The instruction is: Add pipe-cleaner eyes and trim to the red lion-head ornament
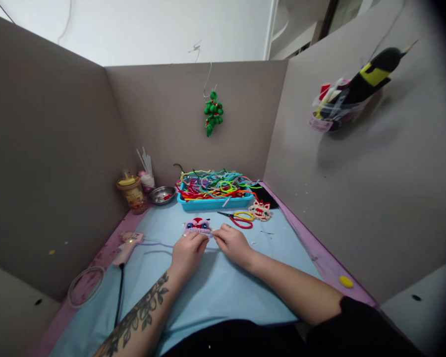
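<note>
Both hands are close together over the light blue cloth, working on a lavender pipe cleaner (156, 244) whose long end trails out to the left. My left hand (188, 252) pinches it, fingers closed. Facing it, my right hand (233, 244) is closed at the fingertips on the same lavender piece. Just beyond my fingers lies a pink and red fuzzy animal face (198, 224) with blue eyes; my hands partly cover its lower edge. Red and yellow handled scissors (241, 219) rest past my right hand, beside a cream and red fuzzy face (260, 211).
A blue tray (215, 203) heaped with coloured pipe cleaners stands at the back. To the left are a pink glue gun (128, 247) with a black cord, a metal bowl (162, 195) and a brown cup (132, 194). Grey partitions (163, 114) enclose three sides.
</note>
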